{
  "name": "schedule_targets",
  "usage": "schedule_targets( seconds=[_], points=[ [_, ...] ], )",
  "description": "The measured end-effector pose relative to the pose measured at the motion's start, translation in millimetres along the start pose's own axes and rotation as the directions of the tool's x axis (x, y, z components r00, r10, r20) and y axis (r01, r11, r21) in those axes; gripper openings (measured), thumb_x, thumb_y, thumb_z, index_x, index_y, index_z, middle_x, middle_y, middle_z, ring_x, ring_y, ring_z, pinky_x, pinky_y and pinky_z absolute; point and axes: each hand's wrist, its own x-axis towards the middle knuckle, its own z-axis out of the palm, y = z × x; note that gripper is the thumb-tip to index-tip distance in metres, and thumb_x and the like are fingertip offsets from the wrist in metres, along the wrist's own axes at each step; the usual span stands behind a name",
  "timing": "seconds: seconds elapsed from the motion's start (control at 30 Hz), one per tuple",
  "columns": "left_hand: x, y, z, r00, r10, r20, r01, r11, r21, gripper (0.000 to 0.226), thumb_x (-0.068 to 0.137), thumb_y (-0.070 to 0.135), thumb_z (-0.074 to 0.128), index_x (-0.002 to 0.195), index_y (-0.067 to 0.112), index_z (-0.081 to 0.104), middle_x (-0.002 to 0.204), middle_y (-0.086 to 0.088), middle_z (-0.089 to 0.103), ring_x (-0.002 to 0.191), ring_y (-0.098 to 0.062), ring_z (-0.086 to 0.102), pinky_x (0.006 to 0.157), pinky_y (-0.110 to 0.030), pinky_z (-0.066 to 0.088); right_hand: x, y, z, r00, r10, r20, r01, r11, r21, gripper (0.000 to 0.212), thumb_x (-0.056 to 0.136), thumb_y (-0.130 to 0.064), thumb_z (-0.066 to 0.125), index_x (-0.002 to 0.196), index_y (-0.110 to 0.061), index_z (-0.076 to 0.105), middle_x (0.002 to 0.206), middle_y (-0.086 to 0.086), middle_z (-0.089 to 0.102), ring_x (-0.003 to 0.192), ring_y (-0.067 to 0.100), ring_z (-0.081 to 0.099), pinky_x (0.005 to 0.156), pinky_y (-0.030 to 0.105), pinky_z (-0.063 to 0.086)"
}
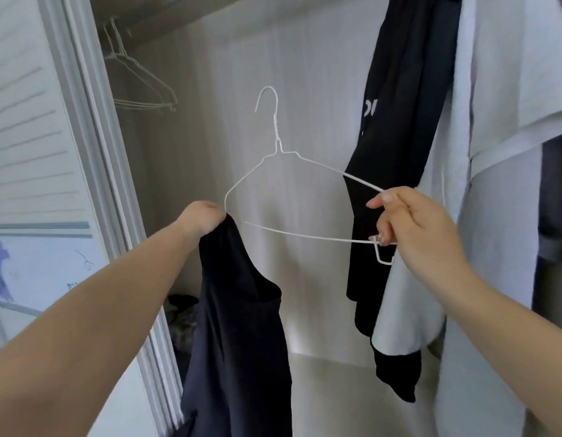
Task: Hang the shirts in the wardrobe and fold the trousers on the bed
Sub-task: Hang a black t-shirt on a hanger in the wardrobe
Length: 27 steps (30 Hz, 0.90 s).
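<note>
Dark shirt halfway onto white wire hanger, held up inside wardrobe. Left hand clenched on shirt's shoulder at hanger's left end; right hand pinching hanger's right corner. Black shirt and white shirt already hung at right. Spare hangers waiting on rail. Trousers and bed not in sight.

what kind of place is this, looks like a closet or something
Most likely the inside of a bedroom wardrobe: spare wire hangers hang from a rail at top left, a black shirt and a white shirt hang on the right.
</note>
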Motion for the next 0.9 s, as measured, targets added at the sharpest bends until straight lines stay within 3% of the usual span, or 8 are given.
schedule_targets(
  seconds=[0.07, 0.2, 0.27, 0.4, 0.6, 0.67, 0.9],
  points=[
    [0.4, -6.3, 1.6, 0.997, -0.072, -0.020, 0.069, 0.988, -0.137, 0.019, 0.081, 0.007, 0.048, 0.089, 0.003, 0.065, 0.085, -0.015, 0.055, 0.077, -0.025, 0.050, 0.069, -0.034, 0.040, -7.7, -2.2, -7.5, 1.000, 0.012, -0.008, -0.012, 1.000, 0.015, 0.028, 0.101, -0.021, 0.040, 0.084, -0.023, 0.062, 0.050, -0.007, 0.054, 0.051, 0.003, 0.054, 0.070, 0.041, 0.058],
    [4.6, -20.6, -2.4, 0.988, -0.108, -0.109, 0.079, 0.966, -0.245, 0.015, 0.085, 0.009, 0.056, 0.093, 0.006, 0.069, 0.092, -0.014, 0.063, 0.085, -0.029, 0.060, 0.080, -0.038, 0.051, -19.5, -3.0, -20.4, 1.000, 0.031, -0.003, -0.030, 0.995, 0.092, 0.028, 0.101, -0.019, 0.041, 0.084, -0.021, 0.063, 0.049, -0.005, 0.050, 0.049, 0.003, 0.051, 0.063, 0.028, 0.058],
    [8.0, -30.5, -4.9, 0.982, -0.092, -0.164, 0.052, 0.971, -0.234, 0.015, 0.087, 0.007, 0.059, 0.092, 0.013, 0.072, 0.095, -0.010, 0.068, 0.090, -0.028, 0.063, 0.085, -0.035, 0.053, -22.9, -3.0, -23.4, 0.999, 0.051, 0.002, -0.051, 0.992, 0.118, 0.028, 0.100, -0.019, 0.041, 0.084, -0.018, 0.064, 0.049, -0.004, 0.049, 0.048, 0.003, 0.049, 0.064, 0.032, 0.058],
    [12.6, -49.7, -12.0, 0.945, -0.123, -0.305, 0.053, 0.972, -0.227, 0.019, 0.088, 0.007, 0.058, 0.094, 0.017, 0.074, 0.101, -0.007, 0.070, 0.093, -0.025, 0.063, 0.079, -0.027, 0.048, -28.8, -2.4, -25.0, 0.995, 0.098, 0.013, -0.098, 0.981, 0.167, 0.029, 0.100, -0.017, 0.041, 0.082, -0.016, 0.063, 0.046, -0.004, 0.046, 0.045, 0.003, 0.046, 0.065, 0.034, 0.058],
    [9.5, -44.0, -11.8, 0.944, -0.035, -0.327, -0.026, 0.983, -0.182, 0.019, 0.086, 0.011, 0.059, 0.089, 0.023, 0.072, 0.103, -0.005, 0.071, 0.098, -0.025, 0.065, 0.083, -0.028, 0.050, -32.8, -3.1, -19.9, 0.992, 0.089, 0.084, -0.098, 0.989, 0.111, 0.030, 0.101, -0.016, 0.039, 0.083, -0.017, 0.063, 0.044, -0.004, 0.046, 0.045, 0.004, 0.045, 0.067, 0.036, 0.058],
    [9.5, -38.7, -10.3, 0.944, 0.012, -0.329, -0.062, 0.988, -0.142, 0.015, 0.086, 0.013, 0.061, 0.092, 0.019, 0.074, 0.101, -0.005, 0.071, 0.098, -0.024, 0.065, 0.084, -0.028, 0.050, -34.6, -4.4, -19.5, 0.993, 0.088, 0.078, -0.097, 0.988, 0.122, 0.030, 0.101, -0.016, 0.039, 0.082, -0.016, 0.063, 0.044, -0.003, 0.045, 0.044, 0.004, 0.044, 0.066, 0.035, 0.059],
    [6.3, -37.6, -23.8, 0.927, 0.033, -0.373, -0.040, 0.999, -0.011, 0.008, 0.084, 0.023, 0.066, 0.078, 0.025, 0.069, 0.083, 0.003, 0.065, 0.083, -0.020, 0.061, 0.079, -0.030, 0.051, -43.3, -11.5, -34.7, 0.997, 0.068, 0.033, -0.073, 0.981, 0.179, 0.030, 0.100, -0.017, 0.040, 0.083, -0.013, 0.064, 0.043, -0.001, 0.041, 0.045, 0.005, 0.041, 0.060, 0.021, 0.057]
  ],
)
